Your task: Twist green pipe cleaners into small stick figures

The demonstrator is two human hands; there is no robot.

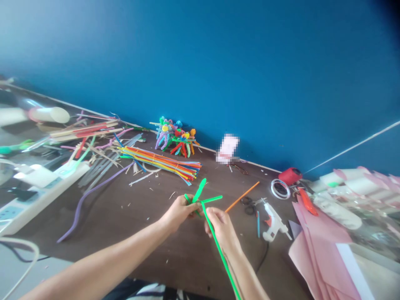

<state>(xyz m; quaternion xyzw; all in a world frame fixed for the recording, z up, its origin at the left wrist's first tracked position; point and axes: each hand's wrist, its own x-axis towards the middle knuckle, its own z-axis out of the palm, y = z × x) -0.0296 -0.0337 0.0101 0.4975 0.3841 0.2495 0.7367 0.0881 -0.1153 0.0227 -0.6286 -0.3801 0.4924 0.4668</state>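
Note:
Green pipe cleaners (pixel 200 191) are bent into a small shape with several arms above the dark table. My left hand (pixel 181 211) pinches this shape near its middle, with closed fingers. Close on its right, my right hand (pixel 218 223) has its fingers closed round a long green strand (pixel 218 246), which runs from the shape down past my right wrist. The two hands are nearly touching. An orange stick (pixel 242 196) lies on the table just beyond my right hand.
A bundle of colourful pipe cleaners (pixel 159 161) and small pipe-cleaner figures (pixel 178 136) lie behind. At right are black-handled scissors (pixel 249 205), a white glue gun (pixel 275 221), red thread (pixel 290 176) and pink paper (pixel 325 246). A power strip (pixel 40 200) lies left.

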